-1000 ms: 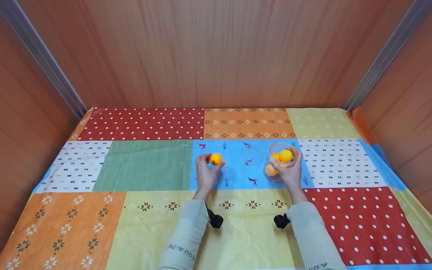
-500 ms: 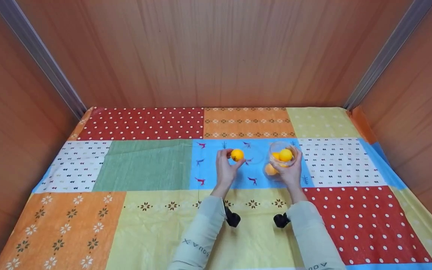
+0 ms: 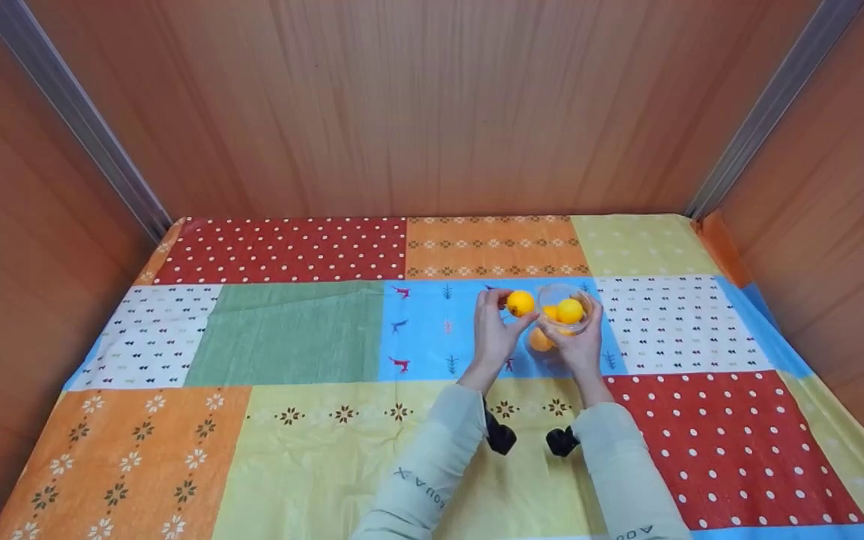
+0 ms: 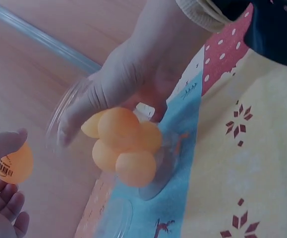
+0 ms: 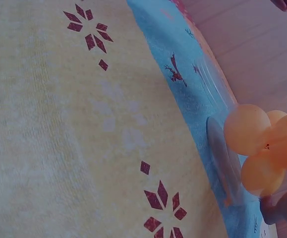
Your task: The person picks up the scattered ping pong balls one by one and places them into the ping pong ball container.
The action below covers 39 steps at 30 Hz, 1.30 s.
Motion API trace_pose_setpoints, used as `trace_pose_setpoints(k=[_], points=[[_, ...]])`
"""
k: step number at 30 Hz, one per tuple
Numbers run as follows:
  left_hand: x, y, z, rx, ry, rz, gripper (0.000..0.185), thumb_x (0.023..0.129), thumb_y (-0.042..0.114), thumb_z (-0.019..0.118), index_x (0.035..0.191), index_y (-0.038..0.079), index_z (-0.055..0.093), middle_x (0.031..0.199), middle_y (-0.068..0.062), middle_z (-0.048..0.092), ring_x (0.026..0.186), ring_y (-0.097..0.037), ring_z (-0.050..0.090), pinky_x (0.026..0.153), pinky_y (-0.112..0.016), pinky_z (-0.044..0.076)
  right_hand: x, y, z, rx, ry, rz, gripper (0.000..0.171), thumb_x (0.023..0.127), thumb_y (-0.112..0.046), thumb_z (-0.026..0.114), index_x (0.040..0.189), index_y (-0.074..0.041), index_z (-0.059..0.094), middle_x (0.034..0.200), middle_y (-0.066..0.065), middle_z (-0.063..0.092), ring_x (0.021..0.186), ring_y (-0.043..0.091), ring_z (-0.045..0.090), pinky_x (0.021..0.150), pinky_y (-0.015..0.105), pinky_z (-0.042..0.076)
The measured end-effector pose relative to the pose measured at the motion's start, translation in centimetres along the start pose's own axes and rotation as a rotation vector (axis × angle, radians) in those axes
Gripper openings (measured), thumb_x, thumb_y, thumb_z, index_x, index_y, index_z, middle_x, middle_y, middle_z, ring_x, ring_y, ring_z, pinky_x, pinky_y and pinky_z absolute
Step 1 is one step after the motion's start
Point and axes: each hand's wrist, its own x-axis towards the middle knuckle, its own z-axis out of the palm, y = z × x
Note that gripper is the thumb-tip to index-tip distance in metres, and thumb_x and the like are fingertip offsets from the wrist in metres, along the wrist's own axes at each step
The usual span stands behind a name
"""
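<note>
My left hand (image 3: 496, 337) pinches an orange ping-pong ball (image 3: 520, 303) between thumb and fingers, just left of the jar's mouth. Dark printing with a barcode shows on this held ball (image 4: 15, 166) in the left wrist view. My right hand (image 3: 580, 349) grips a clear plastic jar (image 4: 167, 171) round its upper part, near the rim. Inside the jar several orange ping-pong balls (image 4: 118, 126) are piled up. The jar stands on the blue patch of the cloth, its mouth upward. Part of its near side is hidden behind my right hand in the head view.
A clear round lid (image 4: 114, 218) lies on the blue patch left of the jar, seen in the left wrist view. The patchwork tablecloth (image 3: 312, 465) covers the table. Wood-look panels (image 3: 432, 112) close off the back and both sides.
My left hand has moved right with the ping-pong ball, from the left part of the blue patch to right beside the jar. My right hand and the jar have stayed in place.
</note>
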Motion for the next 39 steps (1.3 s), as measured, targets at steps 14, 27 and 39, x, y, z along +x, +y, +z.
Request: trace_pose_setpoints(k=[14,27,39], points=[[0.6,2.9,2.3,0.023,-0.091,-0.023,0.040,0.075,0.020,0.071,0.107,0.005,0.054,0.103,-0.002,0.047,0.095,-0.020,0.048,0.082,-0.021,0.041,0.0,-0.7,-0.3,-0.080,-0.039,0.111,0.076,0.075,-0.006,0.070,0.134,-0.015,0.023,0.139,0.003,0.026,0.123,0.021,0.027,0.100,0.035,0.028],[1.3,3.2,2.2,0.109,-0.077,-0.006,0.044,0.075,0.027,0.070,0.111,0.009,0.053,0.107,-0.003,0.047,0.099,-0.018,0.044,0.086,-0.030,0.037,0.0,-0.6,-0.3,-0.081,-0.029,0.067,0.075,0.073,-0.003,0.070,0.131,-0.012,0.024,0.134,0.004,0.032,0.119,0.018,0.030,0.100,0.032,0.029],[1.4,2.1,0.4,0.095,-0.052,0.023,0.041,0.081,0.032,0.064,0.112,0.008,0.052,0.108,-0.006,0.048,0.101,-0.021,0.046,0.088,-0.033,0.037,-0.1,-0.5,-0.2,-0.067,-0.022,0.100,0.079,0.071,-0.011,0.074,0.132,-0.015,0.024,0.136,0.001,0.031,0.120,0.016,0.029,0.102,0.031,0.024]])
